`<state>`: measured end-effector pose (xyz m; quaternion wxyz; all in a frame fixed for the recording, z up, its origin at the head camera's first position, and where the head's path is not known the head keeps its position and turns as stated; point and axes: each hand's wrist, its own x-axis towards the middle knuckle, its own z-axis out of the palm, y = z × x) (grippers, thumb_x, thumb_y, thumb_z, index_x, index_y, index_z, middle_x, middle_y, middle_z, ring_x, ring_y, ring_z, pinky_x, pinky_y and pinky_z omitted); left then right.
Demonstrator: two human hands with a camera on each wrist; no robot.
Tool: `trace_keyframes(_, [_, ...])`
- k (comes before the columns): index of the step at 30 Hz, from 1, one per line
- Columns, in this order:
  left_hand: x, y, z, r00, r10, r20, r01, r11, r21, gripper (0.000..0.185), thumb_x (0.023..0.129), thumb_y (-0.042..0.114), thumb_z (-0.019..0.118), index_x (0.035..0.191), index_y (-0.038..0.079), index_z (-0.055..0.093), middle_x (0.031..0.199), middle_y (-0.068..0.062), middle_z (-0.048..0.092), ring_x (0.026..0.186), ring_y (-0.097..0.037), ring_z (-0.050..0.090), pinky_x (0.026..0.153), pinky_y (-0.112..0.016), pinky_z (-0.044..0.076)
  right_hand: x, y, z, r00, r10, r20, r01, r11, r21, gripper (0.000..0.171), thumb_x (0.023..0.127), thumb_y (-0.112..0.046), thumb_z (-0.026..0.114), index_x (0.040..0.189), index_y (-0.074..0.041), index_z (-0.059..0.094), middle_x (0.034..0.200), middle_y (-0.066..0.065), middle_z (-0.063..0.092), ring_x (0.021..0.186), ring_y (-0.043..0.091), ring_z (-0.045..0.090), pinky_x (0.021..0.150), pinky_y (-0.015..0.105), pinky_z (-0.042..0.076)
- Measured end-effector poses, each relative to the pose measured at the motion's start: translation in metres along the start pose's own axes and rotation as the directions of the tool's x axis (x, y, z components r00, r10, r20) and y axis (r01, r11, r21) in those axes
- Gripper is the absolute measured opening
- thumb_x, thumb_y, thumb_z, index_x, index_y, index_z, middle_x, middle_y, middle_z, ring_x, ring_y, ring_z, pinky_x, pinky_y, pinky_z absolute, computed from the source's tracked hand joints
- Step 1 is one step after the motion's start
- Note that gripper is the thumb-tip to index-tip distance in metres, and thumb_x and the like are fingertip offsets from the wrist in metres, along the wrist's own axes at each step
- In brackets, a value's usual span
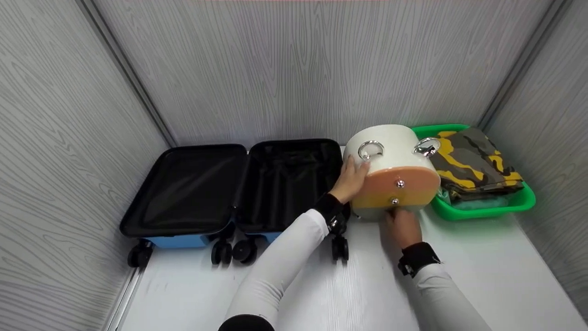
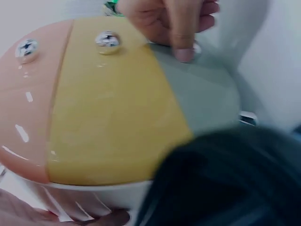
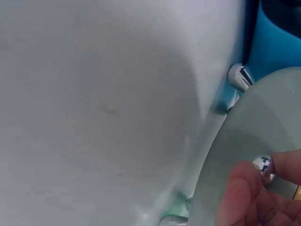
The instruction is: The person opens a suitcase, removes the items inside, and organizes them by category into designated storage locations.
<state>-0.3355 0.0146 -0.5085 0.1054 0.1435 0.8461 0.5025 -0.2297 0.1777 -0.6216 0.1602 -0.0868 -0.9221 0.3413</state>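
Note:
A small white chest (image 1: 390, 138) with rounded sides has two silver ring handles on top. Its front carries a peach drawer (image 1: 415, 177), a yellow drawer (image 2: 108, 113) and a grey-green drawer (image 2: 202, 94), the last at the bottom. Extended fingers of my left hand (image 1: 351, 179) rest against the chest's left side. At the bottom drawer, my right hand (image 1: 404, 227) pinches a silver ball knob (image 3: 265, 169) between thumb and finger. The drawer front looks flush with the others. A silver foot (image 3: 241, 77) shows under the chest.
An opened suitcase (image 1: 197, 188) with black lining, blue shell and black wheels lies left of the chest. To the right, a green basin (image 1: 482, 214) holds folded camouflage cloth (image 1: 473, 161). Grey wood-grain walls (image 1: 285, 69) enclose the white table (image 1: 321, 294).

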Motion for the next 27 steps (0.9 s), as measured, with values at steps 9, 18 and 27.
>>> trace_keyframes(9, [-0.018, -0.026, -0.009, 1.0, 0.03, 0.003, -0.03, 0.998, -0.061, 0.082, 0.115, 0.06, 0.025, 0.173, 0.001, 0.02, 0.18, -0.017, 0.024, 0.168, -0.032, 0.023, 0.136, -0.041, 0.021, 0.026, -0.003, 0.009, 0.997, 0.072, 0.028, -0.072, 0.997, -0.018, 0.023, 0.109, -0.015, 0.059, 0.112, 0.006, 0.066, 0.107, 0.034, 0.073, 0.099, 0.052, 0.072, 0.086, 0.065, 0.054])
trace_keyframes(18, [-0.077, -0.022, -0.033, 0.988, 0.147, 0.041, -0.147, 0.989, 0.002, 0.064, 0.119, 0.043, 0.031, 0.166, 0.0, 0.035, 0.162, -0.023, 0.052, 0.152, -0.034, 0.051, 0.127, -0.047, 0.04, 0.036, 0.003, -0.001, 0.997, 0.073, 0.005, -0.073, 0.997, -0.029, 0.024, 0.109, -0.017, 0.059, 0.104, 0.006, 0.066, 0.093, 0.034, 0.072, 0.087, 0.053, 0.071, 0.075, 0.064, 0.052])
trace_keyframes(27, [-0.114, -0.053, -0.077, 0.95, 0.294, -0.102, -0.237, 0.895, 0.378, 0.064, 0.116, 0.045, 0.038, 0.161, -0.001, 0.045, 0.16, -0.025, 0.054, 0.146, -0.045, 0.053, 0.12, -0.064, 0.042, 0.013, -0.016, -0.04, 0.976, 0.005, -0.218, -0.004, 1.0, 0.007, 0.031, 0.11, -0.02, 0.063, 0.095, 0.004, 0.077, 0.073, 0.02, 0.072, 0.061, 0.03, 0.063, 0.058, 0.035, 0.041])
